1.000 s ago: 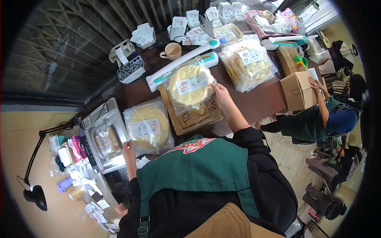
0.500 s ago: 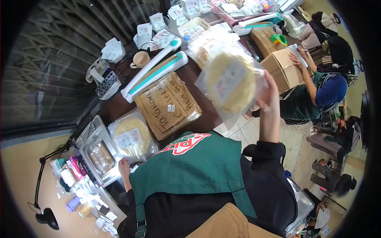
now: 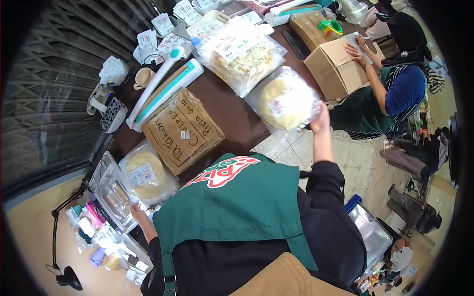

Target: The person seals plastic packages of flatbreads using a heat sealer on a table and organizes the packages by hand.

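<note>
My right hand [image 3: 321, 119] grips the edge of a bagged pizza crust [image 3: 286, 104], pale and round, with a white label under clear plastic. It is near the table's front edge; whether the bag touches the table I cannot tell. Just beyond it lies a bagged topped pizza [image 3: 247, 52]. My left hand [image 3: 140, 216] is low on the left, fingers curled together beside a second bagged crust [image 3: 144, 173] and a clear plastic container [image 3: 109, 195]. What those fingers hold, if anything, is too small to make out.
A taped cardboard box [image 3: 182, 130] with handwriting sits on the brown table [image 3: 232, 106], beside a white and teal bag sealer [image 3: 168, 93]. A dark phone [image 3: 295, 44] lies farther back. On the right, a co-worker [image 3: 402, 91] has both hands at an upright carton [image 3: 340, 64].
The bagged crust in my right hand has moved lower, away from my head, uncovering the topped pizza. My left hand has shifted slightly. The whole view has swung, so the table appears farther left.
</note>
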Tool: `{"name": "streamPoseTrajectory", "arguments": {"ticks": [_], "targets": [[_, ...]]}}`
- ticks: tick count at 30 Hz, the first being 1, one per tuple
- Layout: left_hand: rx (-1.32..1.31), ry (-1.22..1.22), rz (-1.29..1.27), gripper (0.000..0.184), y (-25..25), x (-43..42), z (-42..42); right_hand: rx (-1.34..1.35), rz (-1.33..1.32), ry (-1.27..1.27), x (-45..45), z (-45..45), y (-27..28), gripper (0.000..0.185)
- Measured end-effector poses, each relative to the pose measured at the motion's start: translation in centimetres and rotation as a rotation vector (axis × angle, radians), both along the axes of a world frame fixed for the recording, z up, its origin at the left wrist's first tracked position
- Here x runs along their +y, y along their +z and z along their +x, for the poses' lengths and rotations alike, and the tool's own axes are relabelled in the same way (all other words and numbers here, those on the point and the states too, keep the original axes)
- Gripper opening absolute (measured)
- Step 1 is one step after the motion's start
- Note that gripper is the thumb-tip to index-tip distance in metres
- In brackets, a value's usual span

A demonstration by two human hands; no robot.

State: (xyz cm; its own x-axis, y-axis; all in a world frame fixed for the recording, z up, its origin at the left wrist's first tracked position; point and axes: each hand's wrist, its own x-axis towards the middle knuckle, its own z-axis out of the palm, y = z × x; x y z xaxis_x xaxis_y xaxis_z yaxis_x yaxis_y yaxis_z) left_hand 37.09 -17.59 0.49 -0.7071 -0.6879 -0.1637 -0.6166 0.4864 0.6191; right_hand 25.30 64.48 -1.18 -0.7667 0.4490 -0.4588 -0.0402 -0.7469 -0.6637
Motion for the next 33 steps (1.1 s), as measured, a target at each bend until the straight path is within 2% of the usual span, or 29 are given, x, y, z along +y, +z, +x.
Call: {"name": "streamPoseTrajectory", "arguments": {"ticks": [2, 4, 5, 6, 8, 10, 12, 14, 16, 19, 22, 23, 25, 26, 28, 29, 30, 31, 33], "targets": [[0.144, 0.057, -0.012, 0.041, 0.4, 0.1, -0.7, -0.458, 0.125, -0.149, 0.1, 1.0, -6.3, 0.031], [0.275, 0.155, 0.011, 0.044, 2.6, 1.2, -2.3, -0.623, 0.36, -0.036, -0.4, 1.4, -7.9, 0.024], [0.346, 0.209, 0.101, 0.045, 5.7, 4.3, -3.9, -0.603, 0.709, -0.155, -0.7, 1.4, -10.7, 0.019], [0.411, 0.261, 0.188, 0.047, 9.5, 8.2, -5.6, -0.579, 0.896, -0.131, -2.0, 1.2, -9.1, 0.02], [0.613, 0.256, 0.375, 0.046, 13.0, 12.1, -8.4, -0.421, 1.501, -0.15, -4.7, 0.0, -5.8, 0.022], [0.594, 0.173, 0.21, 0.043, 15.0, 14.7, -10.4, -0.237, 1.575, -0.007, -9.0, -1.9, 1.4, 0.022], [0.369, -0.213, -0.154, 0.036, 16.3, 14.9, -11.3, 0.048, 1.466, 0.16, -12.4, -4.2, 5.3, 0.021], [0.421, -0.596, 0.107, 0.029, 17.3, 15.5, -12.1, 0.328, 1.348, 0.421, -16.1, -6.6, 10.0, 0.026], [0.267, -0.749, 0.052, 0.024, 24.2, 23.8, -13.9, 0.628, 1.277, 0.603, -20.0, -8.5, 14.8, 0.04], [0.243, -0.95, 0.03, 0.022, 25.7, 28.1, -16.3, 1.009, 1.504, 0.836, -24.2, -11.6, 21.8, 0.065], [0.321, -1.192, -0.135, 0.019, 25.1, 31.6, -17.6, 1.33, 1.65, 1.006, -27.3, -14.4, 23.0, 0.051], [0.342, -1.276, -0.217, 0.019, 25.1, 32.4, -18.0, 1.21, 1.613, 1.358, -27.5, -15.2, 23.6, 0.044], [0.419, -1.232, -0.186, 0.019, 24.5, 33.2, -18.1, 0.884, 1.456, 2.022, -28.1, -16.4, 25.2, 0.034], [0.454, -1.207, -0.173, 0.018, 23.9, 33.1, -18.0, 0.948, 1.331, 1.95, -28.1, -16.7, 24.2, 0.032], [0.453, -1.027, 0.281, 0.031, 22.4, 31.7, -17.8, 1.055, 1.077, 1.802, -27.3, -17.3, 21.7, 0.031], [0.47, -0.904, 0.521, 0.036, 21.0, 30.8, -17.5, 0.854, 1.155, 1.949, -26.6, -17.8, 21.8, 0.031], [0.484, -0.773, 0.755, 0.041, 19.2, 29.6, -17.3, 0.821, 1.0, 1.864, -26.0, -18.0, 21.0, 0.032], [0.474, -0.77, 0.914, 0.054, 15.4, 26.9, -17.1, 0.784, 0.849, 1.772, -25.5, -18.0, 19.5, 0.033], [0.554, -0.554, 1.341, 0.056, 11.8, 26.4, -15.9, 0.786, 0.624, 1.641, -25.1, -18.9, 18.0, 0.038]]}}
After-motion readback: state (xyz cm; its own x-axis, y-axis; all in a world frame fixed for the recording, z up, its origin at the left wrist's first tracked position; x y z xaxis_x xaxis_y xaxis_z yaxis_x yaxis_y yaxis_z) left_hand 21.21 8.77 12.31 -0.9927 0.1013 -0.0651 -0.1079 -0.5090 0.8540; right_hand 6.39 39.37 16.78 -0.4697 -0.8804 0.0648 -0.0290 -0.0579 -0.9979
